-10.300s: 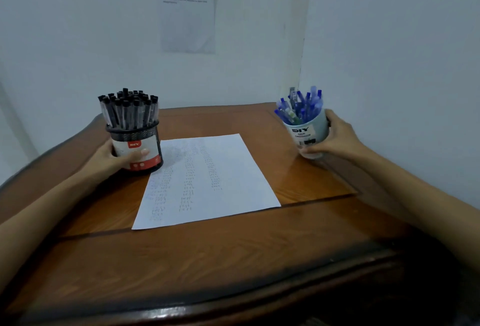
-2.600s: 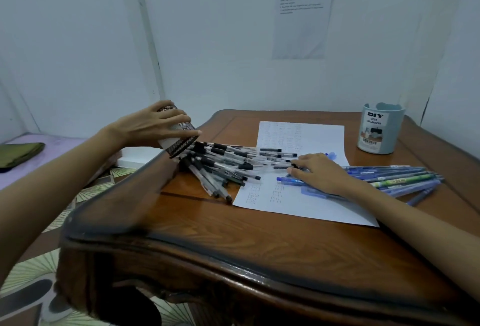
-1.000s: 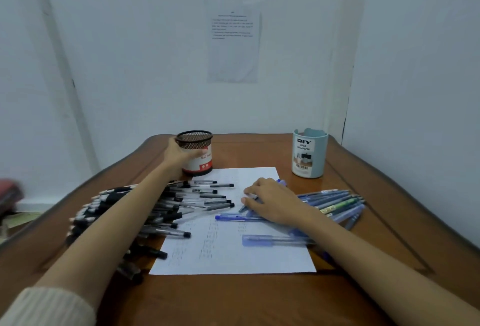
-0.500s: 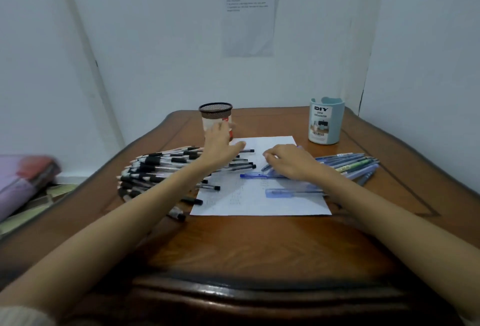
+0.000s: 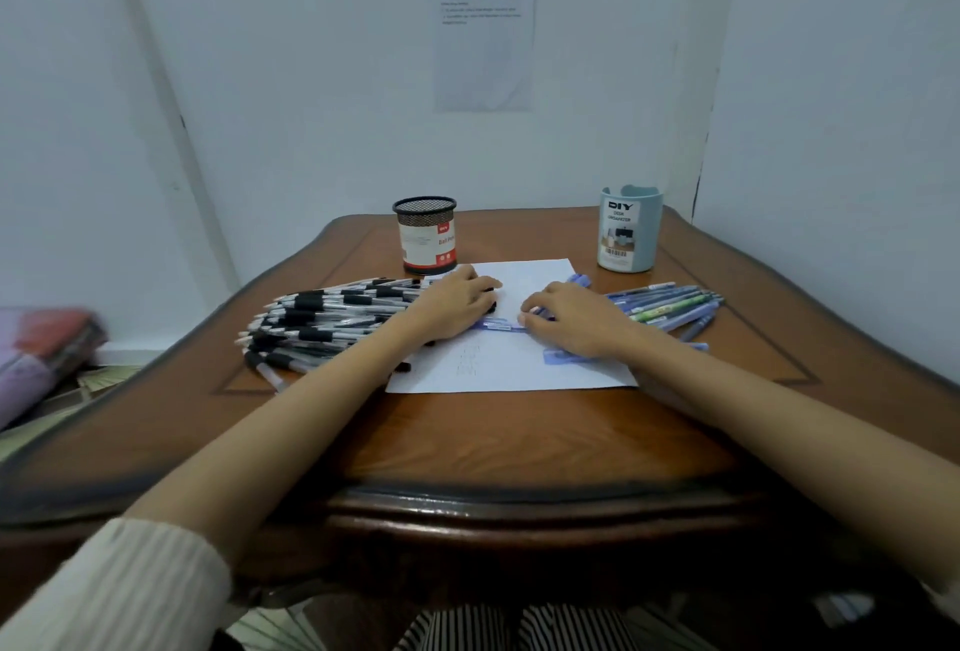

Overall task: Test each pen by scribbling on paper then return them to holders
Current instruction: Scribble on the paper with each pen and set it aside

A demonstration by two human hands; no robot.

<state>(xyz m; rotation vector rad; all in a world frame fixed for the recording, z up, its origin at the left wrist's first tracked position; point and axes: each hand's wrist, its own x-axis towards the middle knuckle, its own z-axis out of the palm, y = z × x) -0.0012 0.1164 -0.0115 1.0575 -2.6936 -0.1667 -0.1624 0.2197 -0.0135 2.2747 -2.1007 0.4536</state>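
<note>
Left hand [image 5: 457, 310] on black pens [image 5: 322, 323], right hand [image 5: 576, 320] on blue pens [image 5: 670, 305]; paper [image 5: 498, 364] beneath; mesh holder [image 5: 427, 240], blue holder [image 5: 628, 235] upright.

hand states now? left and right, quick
Left hand: open, resting on the black pens.
Right hand: open, fingers lying on the blue pens; no grip visible.

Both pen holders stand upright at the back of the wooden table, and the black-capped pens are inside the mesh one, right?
No. The head view shows the black-capped pens piled on the brown wooden table, left of the white paper, none sticking out of the black mesh holder.
</note>
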